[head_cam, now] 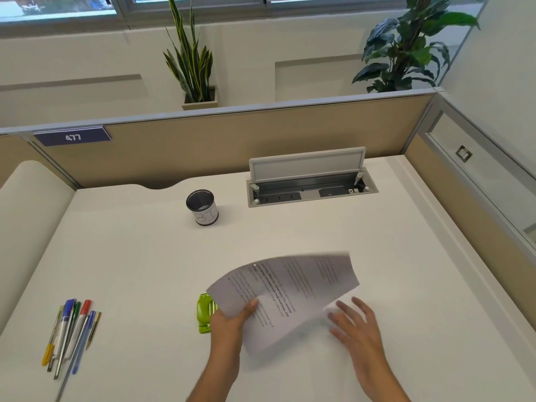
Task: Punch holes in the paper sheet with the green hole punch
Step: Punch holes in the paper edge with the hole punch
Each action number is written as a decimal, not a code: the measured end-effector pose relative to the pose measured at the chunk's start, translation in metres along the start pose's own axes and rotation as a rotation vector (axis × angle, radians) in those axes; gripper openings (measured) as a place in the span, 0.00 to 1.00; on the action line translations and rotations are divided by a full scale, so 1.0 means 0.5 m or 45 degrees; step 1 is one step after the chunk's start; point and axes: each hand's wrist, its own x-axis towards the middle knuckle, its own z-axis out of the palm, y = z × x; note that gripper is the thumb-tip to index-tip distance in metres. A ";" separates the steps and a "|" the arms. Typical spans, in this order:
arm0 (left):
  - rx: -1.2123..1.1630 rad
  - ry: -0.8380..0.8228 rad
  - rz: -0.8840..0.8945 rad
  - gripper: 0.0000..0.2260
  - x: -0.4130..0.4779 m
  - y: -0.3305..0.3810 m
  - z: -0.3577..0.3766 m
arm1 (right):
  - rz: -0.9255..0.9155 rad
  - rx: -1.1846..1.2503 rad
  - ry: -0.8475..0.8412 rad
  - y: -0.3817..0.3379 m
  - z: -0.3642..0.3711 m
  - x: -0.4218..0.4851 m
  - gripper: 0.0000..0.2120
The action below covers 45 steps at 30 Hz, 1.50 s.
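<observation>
A printed paper sheet [301,285] is lifted off the white desk [145,256], curved and blurred. My left hand [232,319] grips its near left edge, thumb on top. My right hand [355,322] hovers open, fingers spread, just right of the sheet's lower right edge; whether it touches the paper I cannot tell. The green hole punch [205,313] lies on the desk directly left of my left hand, partly hidden behind the hand and the sheet.
Several pens and markers [71,332] lie at the near left. A black mesh cup with a white label [202,208] stands mid-desk. An open cable box [311,184] sits at the back right. Beige partitions [220,146] border the desk.
</observation>
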 end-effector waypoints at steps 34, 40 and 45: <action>0.533 -0.344 -0.169 0.06 0.041 -0.001 0.100 | -0.209 -0.511 0.040 -0.145 -0.055 0.006 0.06; 0.506 -0.362 -0.205 0.08 0.034 -0.028 0.188 | -0.275 -0.588 0.226 -0.192 -0.115 0.044 0.09; 0.528 -0.432 -0.265 0.10 0.036 -0.070 0.308 | -0.333 -0.723 0.396 -0.253 -0.198 0.102 0.09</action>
